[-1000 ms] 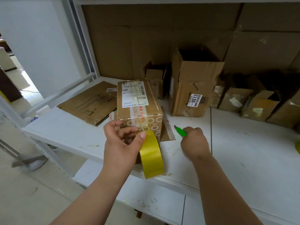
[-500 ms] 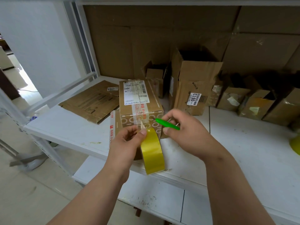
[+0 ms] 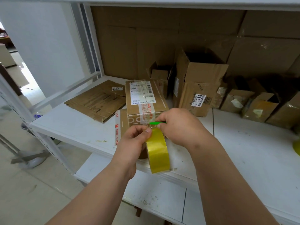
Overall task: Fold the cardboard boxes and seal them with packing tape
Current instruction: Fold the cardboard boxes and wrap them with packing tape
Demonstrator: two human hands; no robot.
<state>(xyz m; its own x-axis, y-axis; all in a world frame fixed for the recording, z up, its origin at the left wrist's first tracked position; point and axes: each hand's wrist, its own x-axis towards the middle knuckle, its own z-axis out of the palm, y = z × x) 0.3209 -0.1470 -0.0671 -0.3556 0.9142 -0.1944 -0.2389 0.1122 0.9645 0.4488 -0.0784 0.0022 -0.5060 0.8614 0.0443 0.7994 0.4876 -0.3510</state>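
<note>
A closed cardboard box with a white shipping label stands on the white shelf, clear tape running over its top and down its front. My left hand grips a yellow tape roll just in front of the box, thumb on the roll's top. My right hand holds a small green cutter level, its tip at the stretched tape between roll and box. The box's lower front is hidden behind my hands.
A flattened cardboard box lies on the shelf to the left. An open tall box with a 0613 sticker stands behind, with several small open boxes along the back right. Another yellow roll peeks in at the right edge.
My right hand picked the green cutter up from the shelf and brought it left to the tape beside the roll. My left hand kept the roll at the box front.
</note>
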